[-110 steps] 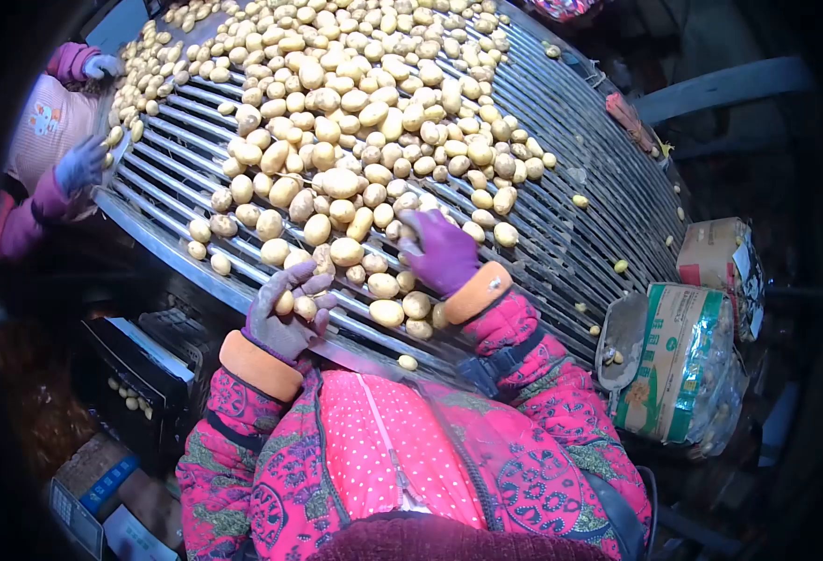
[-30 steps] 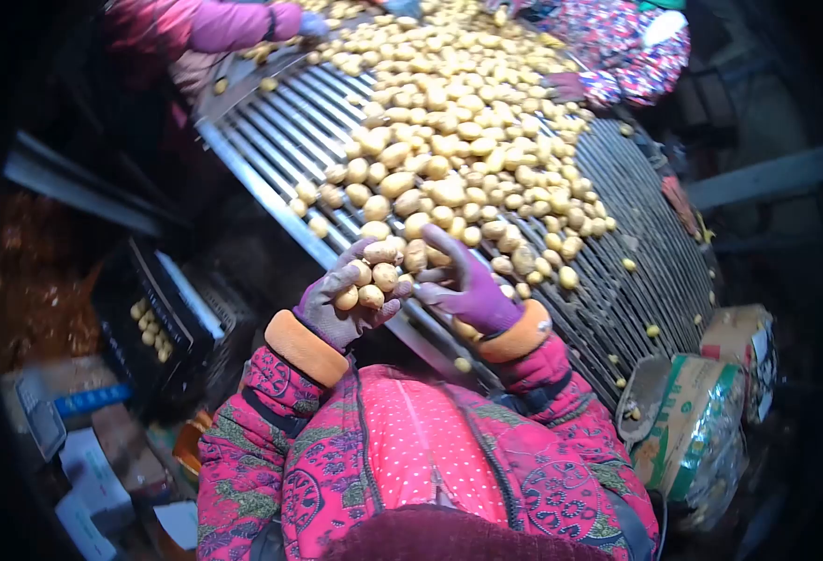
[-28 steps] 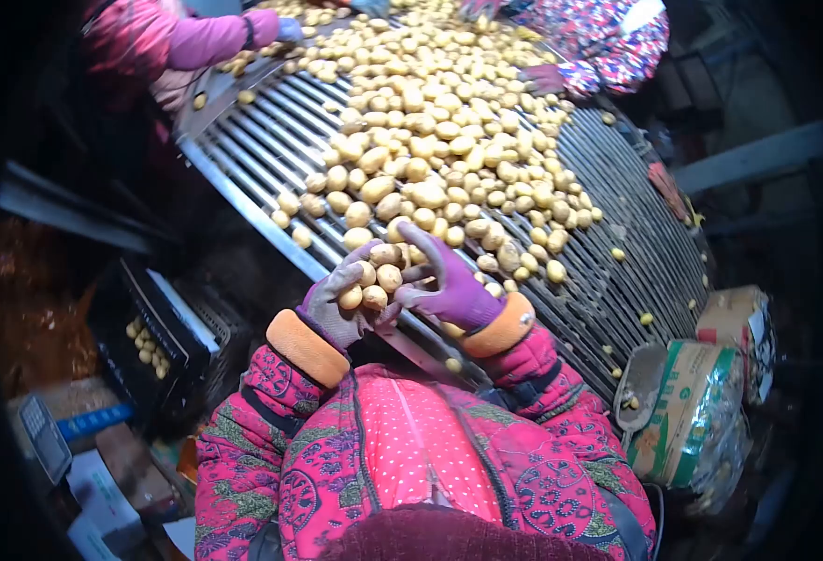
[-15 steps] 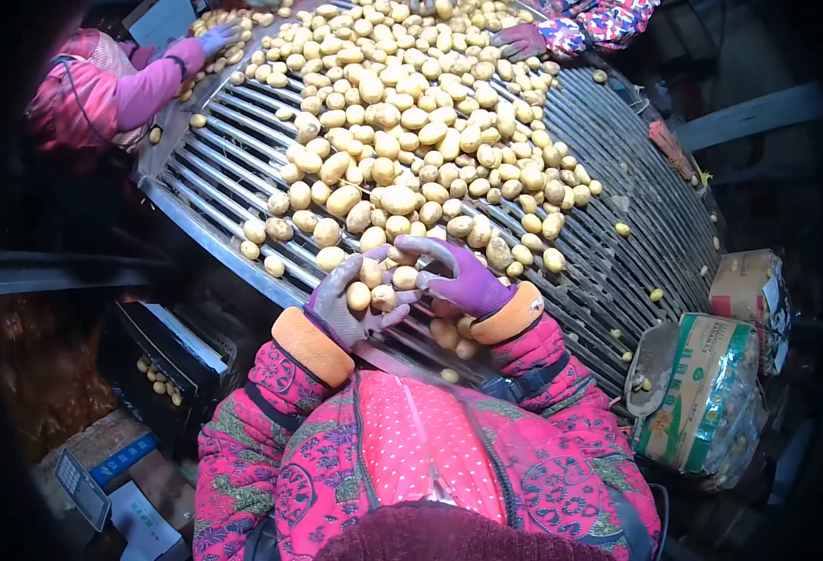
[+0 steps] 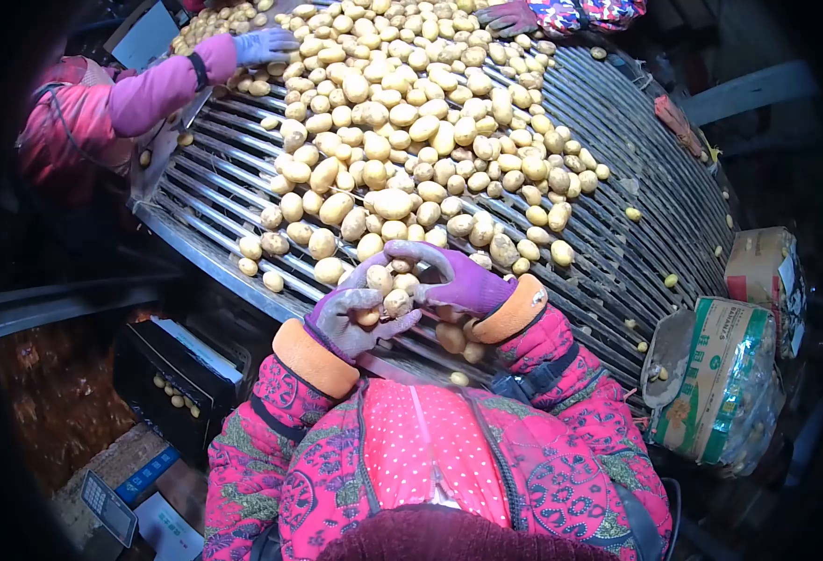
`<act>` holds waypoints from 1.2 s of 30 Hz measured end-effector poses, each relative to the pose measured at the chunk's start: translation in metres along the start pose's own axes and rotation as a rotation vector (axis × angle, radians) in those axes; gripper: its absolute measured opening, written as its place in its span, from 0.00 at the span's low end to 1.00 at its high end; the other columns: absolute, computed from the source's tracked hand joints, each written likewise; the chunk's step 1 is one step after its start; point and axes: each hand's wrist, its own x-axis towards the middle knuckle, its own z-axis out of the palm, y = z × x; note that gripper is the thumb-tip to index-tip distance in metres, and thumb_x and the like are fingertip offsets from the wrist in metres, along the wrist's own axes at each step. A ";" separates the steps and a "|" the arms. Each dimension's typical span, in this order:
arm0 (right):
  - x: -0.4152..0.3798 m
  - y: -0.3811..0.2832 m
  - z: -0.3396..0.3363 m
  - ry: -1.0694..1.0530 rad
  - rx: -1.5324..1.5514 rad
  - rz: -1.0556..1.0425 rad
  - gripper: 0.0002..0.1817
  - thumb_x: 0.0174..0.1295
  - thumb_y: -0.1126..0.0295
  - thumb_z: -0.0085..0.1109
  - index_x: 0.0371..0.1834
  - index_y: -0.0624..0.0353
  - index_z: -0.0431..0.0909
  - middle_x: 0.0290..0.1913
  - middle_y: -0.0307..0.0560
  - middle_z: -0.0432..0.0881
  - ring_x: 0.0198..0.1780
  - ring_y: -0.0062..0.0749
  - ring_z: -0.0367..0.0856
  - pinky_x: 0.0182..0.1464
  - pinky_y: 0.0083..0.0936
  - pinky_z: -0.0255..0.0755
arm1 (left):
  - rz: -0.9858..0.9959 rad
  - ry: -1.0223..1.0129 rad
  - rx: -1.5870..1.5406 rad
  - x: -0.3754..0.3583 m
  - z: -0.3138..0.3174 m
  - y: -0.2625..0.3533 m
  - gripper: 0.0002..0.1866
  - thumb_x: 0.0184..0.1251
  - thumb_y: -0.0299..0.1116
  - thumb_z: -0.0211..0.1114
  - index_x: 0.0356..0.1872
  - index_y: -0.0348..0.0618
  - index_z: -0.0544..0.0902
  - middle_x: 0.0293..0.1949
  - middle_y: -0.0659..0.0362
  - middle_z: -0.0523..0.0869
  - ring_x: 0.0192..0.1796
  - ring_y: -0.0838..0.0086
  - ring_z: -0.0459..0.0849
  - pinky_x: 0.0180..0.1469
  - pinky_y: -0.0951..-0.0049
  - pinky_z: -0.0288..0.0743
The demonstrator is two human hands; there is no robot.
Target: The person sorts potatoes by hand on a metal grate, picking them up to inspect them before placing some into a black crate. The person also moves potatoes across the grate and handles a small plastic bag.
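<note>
In purple and grey gloves, my two hands are cupped together at the near edge of the metal-bar rack. Several small yellow potatoes are gathered between them. My left hand curls round these from the left and below, its palm turned up. Fingers bent, my right hand closes over them from the right. Beneath my right wrist lie more potatoes, partly hidden by the cuff. Just beyond my fingers a large heap of potatoes covers the middle of the rack.
The slatted rack curves away right with a few scattered potatoes. A co-worker's gloved hand reaches in at the left; another co-worker's hand rests at the far side. A scoop, a carton and a black crate stand around.
My hands have drawn closer together round the potatoes, and my left fingers have curled in further. The left co-worker's hand has moved right, onto the heap's edge.
</note>
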 end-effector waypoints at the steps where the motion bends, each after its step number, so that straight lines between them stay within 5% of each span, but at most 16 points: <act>1: 0.000 -0.001 0.000 -0.045 0.039 -0.043 0.43 0.54 0.62 0.70 0.73 0.62 0.62 0.69 0.52 0.69 0.73 0.38 0.64 0.74 0.34 0.56 | 0.003 -0.001 0.002 0.000 0.000 0.000 0.43 0.54 0.31 0.67 0.74 0.47 0.60 0.66 0.53 0.70 0.67 0.61 0.74 0.62 0.54 0.76; 3: -0.002 -0.003 0.002 -0.036 0.016 0.003 0.47 0.53 0.57 0.72 0.75 0.61 0.59 0.71 0.54 0.66 0.74 0.40 0.61 0.75 0.35 0.55 | 0.046 -0.028 -0.026 0.000 0.002 -0.001 0.43 0.54 0.30 0.66 0.74 0.46 0.59 0.68 0.52 0.70 0.67 0.60 0.73 0.64 0.57 0.75; 6: 0.002 0.011 0.012 0.055 -0.450 -0.158 0.55 0.46 0.50 0.76 0.76 0.60 0.57 0.74 0.61 0.59 0.76 0.50 0.57 0.75 0.39 0.54 | 0.122 0.082 0.148 0.000 -0.005 -0.007 0.42 0.56 0.27 0.63 0.75 0.44 0.58 0.69 0.51 0.68 0.68 0.61 0.73 0.67 0.63 0.72; 11: 0.003 0.027 0.028 0.206 -0.567 -0.166 0.51 0.48 0.53 0.73 0.76 0.54 0.59 0.75 0.65 0.57 0.76 0.56 0.55 0.75 0.41 0.54 | 0.057 0.043 -0.033 -0.004 0.010 -0.004 0.39 0.58 0.24 0.58 0.74 0.40 0.58 0.69 0.50 0.70 0.68 0.64 0.72 0.66 0.66 0.71; 12: 0.003 0.026 0.026 0.191 -0.556 -0.173 0.48 0.50 0.55 0.71 0.75 0.53 0.61 0.75 0.65 0.57 0.76 0.57 0.56 0.75 0.42 0.54 | 0.079 0.097 0.326 -0.006 0.010 -0.004 0.40 0.57 0.25 0.60 0.75 0.43 0.59 0.69 0.51 0.70 0.68 0.63 0.73 0.66 0.64 0.72; 13: 0.002 0.025 0.026 0.175 -0.545 -0.179 0.45 0.52 0.57 0.70 0.75 0.53 0.62 0.74 0.64 0.57 0.76 0.57 0.56 0.75 0.42 0.54 | 0.034 0.088 0.165 -0.008 0.011 -0.003 0.43 0.55 0.26 0.64 0.75 0.47 0.58 0.69 0.52 0.70 0.67 0.62 0.74 0.65 0.61 0.73; 17: -0.002 0.016 0.016 0.118 -0.355 -0.215 0.38 0.52 0.66 0.63 0.71 0.56 0.68 0.69 0.56 0.69 0.71 0.46 0.66 0.73 0.38 0.58 | -0.021 0.061 -0.017 -0.010 0.007 -0.004 0.45 0.53 0.28 0.68 0.75 0.54 0.58 0.69 0.54 0.70 0.64 0.60 0.76 0.64 0.56 0.73; 22: -0.010 -0.003 0.012 0.125 -0.609 -0.200 0.36 0.52 0.67 0.61 0.70 0.59 0.68 0.64 0.51 0.74 0.65 0.39 0.72 0.68 0.35 0.65 | -0.041 -0.018 -0.048 -0.001 -0.008 -0.005 0.42 0.57 0.28 0.65 0.75 0.51 0.58 0.69 0.54 0.70 0.65 0.58 0.75 0.64 0.55 0.74; 25: -0.014 -0.017 0.005 0.104 -0.046 0.031 0.34 0.53 0.69 0.62 0.68 0.59 0.70 0.61 0.50 0.76 0.60 0.38 0.76 0.64 0.33 0.69 | -0.021 -0.016 -0.088 0.000 -0.009 -0.005 0.41 0.57 0.27 0.64 0.75 0.49 0.59 0.68 0.51 0.70 0.65 0.55 0.76 0.63 0.52 0.76; 29: -0.010 -0.016 -0.001 0.180 -0.096 -0.003 0.36 0.53 0.65 0.69 0.68 0.60 0.71 0.59 0.44 0.77 0.57 0.26 0.74 0.58 0.27 0.71 | -0.037 0.097 -0.108 0.000 -0.022 -0.008 0.40 0.58 0.28 0.65 0.75 0.49 0.60 0.66 0.44 0.73 0.60 0.47 0.80 0.61 0.49 0.78; 35: -0.012 -0.015 0.010 0.312 -0.070 -0.008 0.32 0.50 0.63 0.76 0.59 0.61 0.77 0.52 0.41 0.80 0.51 0.25 0.77 0.54 0.25 0.73 | -0.031 -0.006 -0.150 -0.006 -0.015 -0.016 0.38 0.67 0.47 0.61 0.76 0.49 0.59 0.69 0.42 0.68 0.66 0.43 0.73 0.64 0.45 0.72; 36: -0.012 -0.013 0.012 0.343 -0.066 -0.011 0.29 0.51 0.64 0.75 0.56 0.61 0.77 0.50 0.41 0.80 0.49 0.24 0.77 0.53 0.25 0.73 | 0.002 -0.195 -0.562 -0.006 -0.010 -0.025 0.40 0.68 0.55 0.57 0.76 0.48 0.57 0.71 0.42 0.66 0.69 0.42 0.70 0.66 0.43 0.69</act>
